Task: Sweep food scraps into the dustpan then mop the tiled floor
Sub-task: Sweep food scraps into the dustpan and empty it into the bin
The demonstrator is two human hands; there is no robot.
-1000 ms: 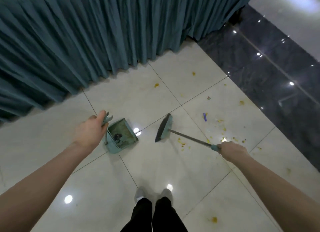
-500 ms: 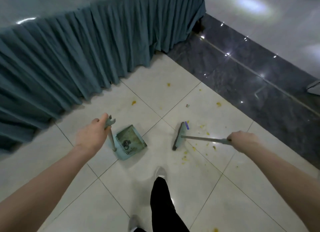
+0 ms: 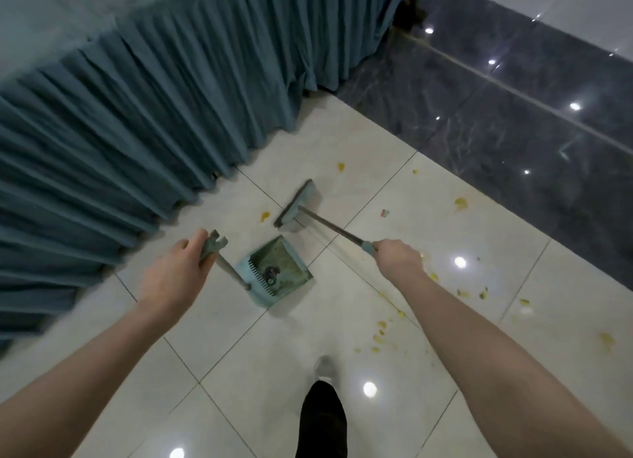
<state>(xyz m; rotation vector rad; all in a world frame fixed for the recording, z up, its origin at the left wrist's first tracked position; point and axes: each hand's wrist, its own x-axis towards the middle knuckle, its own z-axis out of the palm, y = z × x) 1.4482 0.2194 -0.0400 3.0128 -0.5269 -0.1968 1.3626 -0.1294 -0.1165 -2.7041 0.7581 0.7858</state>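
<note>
single head-worn view, wide-angle, looking forward and steeply down from standing height onto the tiled floor (image 3: 274,372). both forearms enter from the bottom corners; a pleated table skirt (image 3: 137,132) fills the upper left, dark glossy tiles (image 3: 513,115) the upper right. edges curve.

Bare forearms; black trouser leg (image 3: 322,420); grey shoe (image 3: 324,368).

Both bare forearms extended forward, left hand (image 3: 174,272) curled in a grip, right hand (image 3: 399,257) fisted
</note>
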